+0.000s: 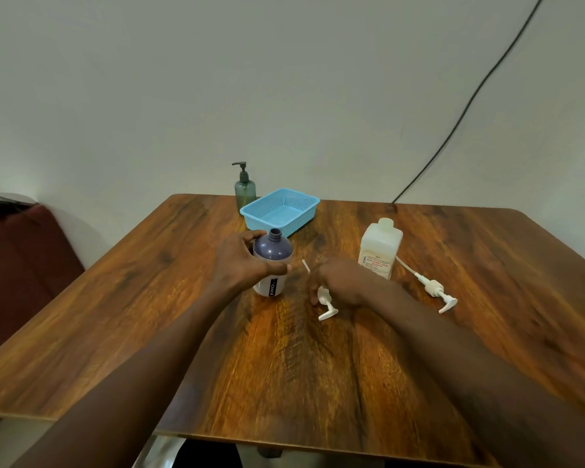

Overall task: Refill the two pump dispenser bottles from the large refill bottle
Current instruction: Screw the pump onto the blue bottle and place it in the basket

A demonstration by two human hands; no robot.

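My left hand [240,261] grips an upright purple and white bottle [273,251] at mid-table; its neck is open, with no pump on it. My right hand [338,282] rests low over a white pump head [326,305] lying on the wood, its tube [305,266] sticking out past the fingers; whether the fingers hold it I cannot tell. A translucent white rectangular bottle [380,249] stands open to the right, with a second white pump [436,290] lying beside it. A green pump dispenser [245,189] stands at the table's far edge with its pump on.
A light blue plastic basket [304,201] sits behind the purple bottle, next to the green dispenser. The wooden table [318,366] meets a pale wall at the back. A black cable [470,103] runs down the wall. A dark red seat [21,251] is at the left.
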